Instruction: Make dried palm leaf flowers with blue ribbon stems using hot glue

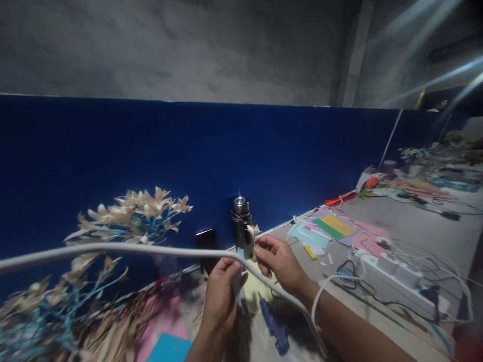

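Observation:
My left hand [222,289] is closed, pinching a narrow light-blue paper strip [237,281] between thumb and fingers. A small cream flower [253,231] stands up from the fingertips of my right hand [274,257], which grips it low down. Both hands are raised over the table, a short gap between them. Just below them lies a blue glue gun [273,322], with pale yellow paper [254,286] beside it. A thick white cable [151,248] runs across the view in front of my hands and hides part of the left fingertips.
Behind my hands stand a dark flask [241,216] and a phone [206,241] leaning on the blue partition [188,151]. Cream flowers on blue stems [139,216] fill the left. To the right are coloured papers [335,226], a yellow cutter [309,251] and a power strip [400,281] with tangled cords.

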Motion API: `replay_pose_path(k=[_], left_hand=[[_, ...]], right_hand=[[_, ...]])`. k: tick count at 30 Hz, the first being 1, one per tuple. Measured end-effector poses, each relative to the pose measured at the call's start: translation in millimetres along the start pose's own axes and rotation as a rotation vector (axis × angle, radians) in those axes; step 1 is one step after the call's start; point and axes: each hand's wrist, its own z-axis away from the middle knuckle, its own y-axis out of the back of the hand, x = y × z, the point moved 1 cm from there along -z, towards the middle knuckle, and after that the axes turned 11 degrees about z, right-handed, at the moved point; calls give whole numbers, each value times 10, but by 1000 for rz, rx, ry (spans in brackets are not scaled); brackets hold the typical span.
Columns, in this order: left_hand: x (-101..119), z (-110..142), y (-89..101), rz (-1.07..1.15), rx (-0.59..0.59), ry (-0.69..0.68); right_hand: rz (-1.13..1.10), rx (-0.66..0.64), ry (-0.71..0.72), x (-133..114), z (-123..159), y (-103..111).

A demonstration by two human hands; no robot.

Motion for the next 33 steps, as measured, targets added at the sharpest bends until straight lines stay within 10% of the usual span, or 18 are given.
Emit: replay_pose_path(k=[33], left_hand=[[-82,77,-62,146,-82,33]], right_hand=[[-83,81,-109,85,45,-248]])
